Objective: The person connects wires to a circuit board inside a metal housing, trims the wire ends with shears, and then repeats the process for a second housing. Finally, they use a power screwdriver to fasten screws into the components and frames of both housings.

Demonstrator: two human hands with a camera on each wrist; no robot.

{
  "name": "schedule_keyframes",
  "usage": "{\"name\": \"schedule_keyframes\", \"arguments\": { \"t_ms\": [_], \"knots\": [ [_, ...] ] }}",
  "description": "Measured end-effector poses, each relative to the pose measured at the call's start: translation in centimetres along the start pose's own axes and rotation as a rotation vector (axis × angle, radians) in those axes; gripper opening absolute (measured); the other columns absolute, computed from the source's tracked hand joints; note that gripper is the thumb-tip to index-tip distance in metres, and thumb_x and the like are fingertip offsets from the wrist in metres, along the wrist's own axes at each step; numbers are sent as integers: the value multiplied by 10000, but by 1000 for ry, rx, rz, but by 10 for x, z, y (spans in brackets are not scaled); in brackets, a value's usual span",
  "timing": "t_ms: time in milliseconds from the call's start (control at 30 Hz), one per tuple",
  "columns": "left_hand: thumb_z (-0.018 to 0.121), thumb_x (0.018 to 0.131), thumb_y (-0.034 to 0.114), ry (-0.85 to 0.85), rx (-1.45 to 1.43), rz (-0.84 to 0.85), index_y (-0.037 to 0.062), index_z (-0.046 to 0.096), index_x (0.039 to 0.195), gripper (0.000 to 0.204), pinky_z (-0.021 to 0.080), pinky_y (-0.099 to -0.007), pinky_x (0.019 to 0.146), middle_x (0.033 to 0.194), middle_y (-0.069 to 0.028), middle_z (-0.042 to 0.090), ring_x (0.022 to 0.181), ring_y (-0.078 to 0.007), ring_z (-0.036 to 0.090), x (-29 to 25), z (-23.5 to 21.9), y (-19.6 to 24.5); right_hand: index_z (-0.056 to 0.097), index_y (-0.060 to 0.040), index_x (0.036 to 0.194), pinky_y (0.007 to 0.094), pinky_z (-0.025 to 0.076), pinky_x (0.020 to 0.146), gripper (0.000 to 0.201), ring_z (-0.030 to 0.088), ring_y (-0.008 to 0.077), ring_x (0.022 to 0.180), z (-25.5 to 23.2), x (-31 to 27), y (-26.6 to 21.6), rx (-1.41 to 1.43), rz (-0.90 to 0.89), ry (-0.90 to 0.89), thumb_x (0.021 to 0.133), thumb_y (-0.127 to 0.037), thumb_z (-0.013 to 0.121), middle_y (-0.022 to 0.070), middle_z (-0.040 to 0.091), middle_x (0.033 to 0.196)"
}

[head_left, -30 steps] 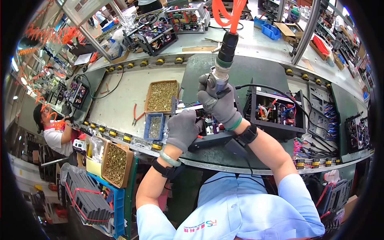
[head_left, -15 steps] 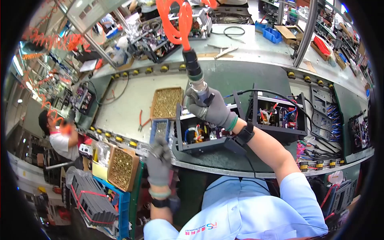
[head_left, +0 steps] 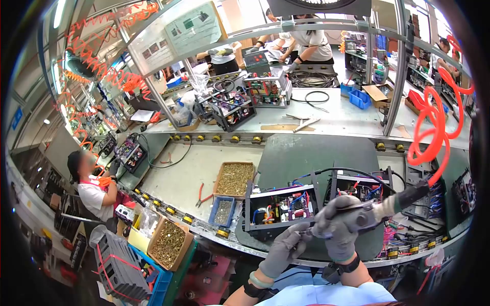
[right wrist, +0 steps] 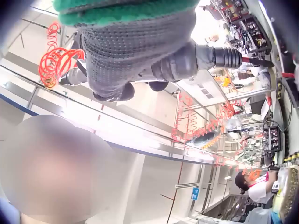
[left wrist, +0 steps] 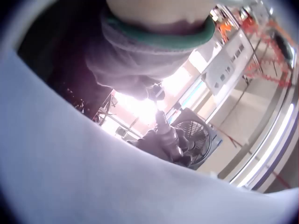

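My gloved right hand (head_left: 337,229) grips a pneumatic screwdriver (head_left: 360,217), tilted with its hose end up to the right. The gloved left hand (head_left: 286,247) has its fingertips together right at the tool's tip. It pinches a small screw-like piece there, mostly hidden by the fingers. In the left wrist view the screwdriver (left wrist: 168,137) points up at those fingers. The right wrist view shows the tool's body (right wrist: 180,65) running through the right hand's grip. Just beyond both hands stands an open black chassis (head_left: 280,206) with circuit parts and coloured wires inside.
A second open chassis (head_left: 362,186) stands to the right. Left of the work are a cardboard box of brass-coloured screws (head_left: 235,178), a blue bin (head_left: 222,211) and red-handled pliers (head_left: 203,196). A red coiled hose (head_left: 431,132) hangs at the right. Another person (head_left: 97,186) sits at far left.
The screwdriver has come down from above the chassis and tilted to the right. The left hand left the chassis, dipped low left, then rose to the tool's tip. The head view has lifted.
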State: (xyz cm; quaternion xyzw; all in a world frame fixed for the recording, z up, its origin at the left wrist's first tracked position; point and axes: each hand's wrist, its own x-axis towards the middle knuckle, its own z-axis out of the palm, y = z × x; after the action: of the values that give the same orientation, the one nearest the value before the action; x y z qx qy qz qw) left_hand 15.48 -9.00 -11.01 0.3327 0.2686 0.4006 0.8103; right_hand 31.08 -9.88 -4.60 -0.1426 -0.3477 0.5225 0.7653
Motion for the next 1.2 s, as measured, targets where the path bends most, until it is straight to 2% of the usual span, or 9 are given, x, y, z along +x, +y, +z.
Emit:
{"name": "schedule_keyframes", "arguments": {
  "t_ms": [33,200,433,533,700,833,900,1067,1200],
  "knots": [
    [501,1039,272,54,-4,-1,44,576,1207,293,292,-189,485,891,-22,626,554,-54,384,2,9,2,530,-100,1217,313,563,536,576,631,206,759,1,0,-1,-4,-76,66,759,-205,864,80,573,942],
    [525,1021,177,104,-168,43,18,575,1213,255,307,-194,471,950,-59,659,561,-54,425,7,3,-10,518,-84,1292,340,498,719,593,627,154,748,-15,1,-4,-98,-256,103,794,-214,812,49,593,971],
    [489,1048,254,-20,-324,-35,20,568,1183,281,298,-186,481,853,13,598,547,-37,377,11,8,-12,546,-68,1257,349,521,715,563,630,153,742,-15,3,-6,-62,-258,128,796,-241,818,59,608,964],
    [451,1064,281,6,-331,-85,23,517,1210,304,275,-166,519,755,57,438,549,-29,295,13,23,-9,543,-83,1259,317,482,632,581,607,157,706,-22,4,-9,-77,-282,31,770,-231,819,52,574,937],
    [417,1074,300,-109,-434,-103,47,566,1183,313,279,-172,500,749,63,450,539,-28,317,16,19,-13,568,-59,1211,314,519,599,583,620,179,670,-24,11,-18,29,-214,-136,746,-244,868,77,614,883],
    [433,1068,326,-30,-336,-103,84,595,1142,301,279,-176,488,720,73,454,526,-28,332,15,23,-9,537,-61,1261,320,498,594,643,621,172,671,-13,10,-7,-75,-371,180,740,-249,863,83,617,896],
    [435,1066,334,23,-289,-120,94,599,1126,297,279,-178,487,703,75,452,520,-28,330,15,21,-7,519,-52,1283,299,457,615,571,562,144,683,-20,10,-5,-104,-365,81,801,-255,749,55,540,915],
    [413,1068,379,37,-214,-148,99,608,1061,341,267,-183,483,653,77,422,508,-18,336,12,23,-8,523,-52,1286,283,454,602,597,575,145,674,-28,12,-12,0,-196,-231,786,-253,780,46,544,891],
    [431,1046,448,-62,-175,-15,95,612,1078,398,259,-180,482,666,66,461,512,-23,348,11,29,-8,538,-98,1258,330,515,637,600,625,189,708,-8,1,-7,-192,-343,103,774,-276,845,71,602,927]
  ]
}}
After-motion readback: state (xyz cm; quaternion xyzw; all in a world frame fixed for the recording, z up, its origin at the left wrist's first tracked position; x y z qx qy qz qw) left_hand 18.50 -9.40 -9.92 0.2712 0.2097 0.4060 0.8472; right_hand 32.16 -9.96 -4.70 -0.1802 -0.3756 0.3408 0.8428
